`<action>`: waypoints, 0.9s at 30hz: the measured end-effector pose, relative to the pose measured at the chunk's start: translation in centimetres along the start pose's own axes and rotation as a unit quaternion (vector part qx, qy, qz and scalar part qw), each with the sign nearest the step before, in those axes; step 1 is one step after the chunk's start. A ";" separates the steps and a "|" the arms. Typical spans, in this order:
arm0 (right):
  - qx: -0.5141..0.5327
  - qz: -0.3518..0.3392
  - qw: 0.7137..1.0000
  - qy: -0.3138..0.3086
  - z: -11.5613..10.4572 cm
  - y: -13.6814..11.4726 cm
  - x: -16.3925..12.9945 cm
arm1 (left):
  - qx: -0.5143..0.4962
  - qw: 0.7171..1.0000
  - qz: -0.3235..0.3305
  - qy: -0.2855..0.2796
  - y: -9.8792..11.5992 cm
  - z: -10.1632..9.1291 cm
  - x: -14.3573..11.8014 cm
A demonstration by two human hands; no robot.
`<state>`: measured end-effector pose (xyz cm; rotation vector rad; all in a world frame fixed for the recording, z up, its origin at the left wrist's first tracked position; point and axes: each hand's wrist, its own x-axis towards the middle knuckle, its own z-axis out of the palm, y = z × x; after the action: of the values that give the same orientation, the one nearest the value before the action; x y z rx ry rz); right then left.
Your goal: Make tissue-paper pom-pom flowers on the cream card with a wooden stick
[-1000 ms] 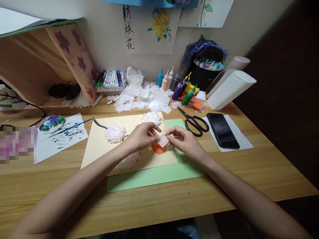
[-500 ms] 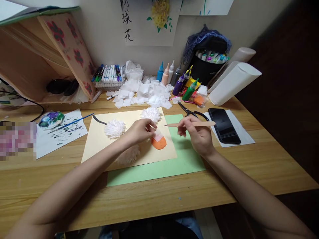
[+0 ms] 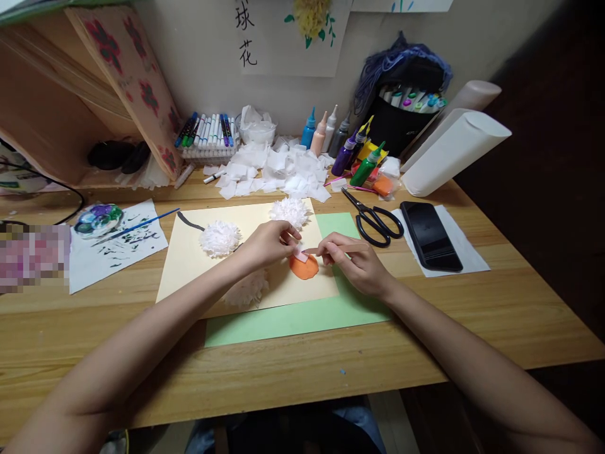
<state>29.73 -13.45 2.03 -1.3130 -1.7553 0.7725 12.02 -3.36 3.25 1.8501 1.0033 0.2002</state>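
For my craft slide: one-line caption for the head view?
Left hand holds a tissue square over an orange clay patch; right hand brings a wooden stick.

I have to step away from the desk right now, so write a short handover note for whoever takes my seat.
Left hand pinches a small white tissue square over the orange clay blob. Right hand holds a thin wooden stick, tip at the square. Done: three fluffy white tissue flowers sit on the cream paper sheet. Left: the blob is nearly bare; spare cut squares are piled behind.

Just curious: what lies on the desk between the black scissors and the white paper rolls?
A black phone on a white sheet, seen in the head view.
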 end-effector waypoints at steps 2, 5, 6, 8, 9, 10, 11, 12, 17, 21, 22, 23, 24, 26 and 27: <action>-0.001 -0.003 1.000 -0.004 0.0 0.0 0.0 | -0.001 1.000 -0.002 -0.002 0.0 0.1 0.0; 0.003 -0.010 1.000 -0.011 0.0 0.1 0.0 | -0.006 1.000 -0.004 -0.003 0.0 0.2 0.1; 0.007 -0.011 1.000 -0.012 0.1 0.2 0.0 | -0.010 1.000 -0.004 -0.004 0.0 0.3 0.1; 0.016 -0.008 1.000 -0.011 0.1 0.3 0.1 | -0.014 1.000 0.000 -0.005 0.0 0.4 0.0; 0.020 -0.008 1.000 -0.010 0.1 0.3 0.1 | -0.013 1.000 0.003 -0.006 0.0 0.5 0.0; 0.025 -0.008 1.000 -0.008 0.1 0.4 0.1 | -0.010 1.000 0.006 -0.006 0.0 0.5 0.0; 0.031 -0.008 0.999 -0.003 0.1 0.4 0.1 | -0.006 1.000 0.010 -0.005 0.0 0.5 -0.1; 0.039 -0.006 0.999 0.003 0.1 0.4 0.0 | -0.002 1.000 0.014 -0.003 0.0 0.5 -0.1; 0.057 0.006 0.998 0.018 0.0 0.3 -0.1 | -0.004 1.000 0.021 -0.004 -0.2 0.5 -0.1; 0.053 0.001 0.999 -0.001 0.1 0.5 -0.1 | -0.011 1.000 0.016 -0.001 -0.1 0.5 -0.1; 0.054 0.004 0.999 0.000 0.1 0.5 0.0 | -0.012 1.000 0.014 0.000 0.0 0.5 -0.1; 0.056 0.010 0.998 0.005 0.2 0.6 0.0 | -0.013 1.000 0.013 0.000 0.0 0.5 -0.1; 0.059 0.019 0.998 0.011 0.2 0.6 0.1 | -0.012 1.000 0.012 0.001 0.0 0.5 -0.1; 0.067 0.034 0.997 0.020 0.2 0.6 0.1 | -0.010 1.000 0.013 0.000 0.0 0.5 -0.1; 0.072 0.039 0.996 0.023 0.1 0.7 0.1 | -0.009 1.000 0.013 -0.001 0.0 0.5 -0.1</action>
<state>29.91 -13.12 1.44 -1.2977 -1.5901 0.8889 12.24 -3.77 2.95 1.8483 0.9735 0.2231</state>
